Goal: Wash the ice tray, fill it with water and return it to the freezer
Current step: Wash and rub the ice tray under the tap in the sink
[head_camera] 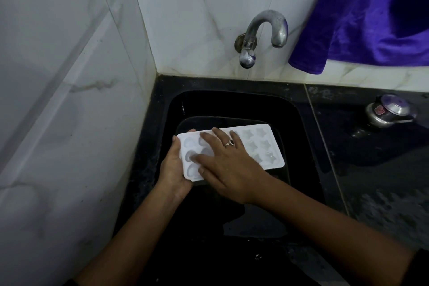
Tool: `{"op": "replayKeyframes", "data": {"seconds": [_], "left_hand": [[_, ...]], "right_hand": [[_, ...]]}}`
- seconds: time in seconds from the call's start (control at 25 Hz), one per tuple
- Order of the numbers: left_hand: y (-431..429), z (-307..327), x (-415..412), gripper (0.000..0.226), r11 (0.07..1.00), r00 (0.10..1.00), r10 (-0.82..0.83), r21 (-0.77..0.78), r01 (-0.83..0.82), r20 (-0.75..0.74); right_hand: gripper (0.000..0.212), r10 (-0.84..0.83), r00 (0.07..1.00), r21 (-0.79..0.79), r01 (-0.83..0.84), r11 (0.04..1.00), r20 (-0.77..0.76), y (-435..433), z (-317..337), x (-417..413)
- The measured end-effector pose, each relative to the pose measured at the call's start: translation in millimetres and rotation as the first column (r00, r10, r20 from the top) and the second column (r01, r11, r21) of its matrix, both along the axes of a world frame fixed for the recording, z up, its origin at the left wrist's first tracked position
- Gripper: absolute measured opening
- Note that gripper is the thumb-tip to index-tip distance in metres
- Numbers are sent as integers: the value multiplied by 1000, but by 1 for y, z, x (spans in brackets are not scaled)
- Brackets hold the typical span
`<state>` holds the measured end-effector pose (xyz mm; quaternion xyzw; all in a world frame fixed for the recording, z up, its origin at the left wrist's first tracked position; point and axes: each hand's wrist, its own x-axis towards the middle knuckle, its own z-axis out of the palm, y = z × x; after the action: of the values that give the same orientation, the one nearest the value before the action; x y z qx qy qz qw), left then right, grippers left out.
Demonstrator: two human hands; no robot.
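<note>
Washing step judged in hand. Ice tray (263,146) held over sink (232,102), left side, its left end gripped by curled left hand (173,169). Right hand (228,167) laid on moulds, fingers spread, possibly rubbing. Tap (267,28) seemed dry; next, water needed, tray brought under spout.

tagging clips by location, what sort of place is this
Probably a home kitchen, at the sink corner: a curved metal wall tap over a sunken black stone sink, with white marbled wall tiles behind.
</note>
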<state>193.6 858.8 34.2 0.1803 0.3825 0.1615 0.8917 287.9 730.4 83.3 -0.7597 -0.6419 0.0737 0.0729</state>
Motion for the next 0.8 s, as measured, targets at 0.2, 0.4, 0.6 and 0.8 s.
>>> {"op": "replayKeyframes", "data": {"seconds": [0.2, 0.4, 0.6, 0.8], "left_hand": [[8, -3, -4, 56, 997, 1000, 11, 70, -13, 28], [2, 0, -2, 56, 996, 1000, -5, 86, 4, 14], [3, -2, 0, 56, 995, 1000, -20, 98, 17, 23], [8, -7, -3, 58, 997, 1000, -13, 73, 11, 22]], "right_hand": [[46, -94, 995, 31, 95, 995, -30, -18, -2, 15], [40, -94, 995, 25, 93, 995, 32, -11, -6, 2], [41, -148, 989, 23, 148, 989, 1, -5, -1, 5], [44, -106, 994, 23, 106, 994, 16, -9, -3, 5]]}}
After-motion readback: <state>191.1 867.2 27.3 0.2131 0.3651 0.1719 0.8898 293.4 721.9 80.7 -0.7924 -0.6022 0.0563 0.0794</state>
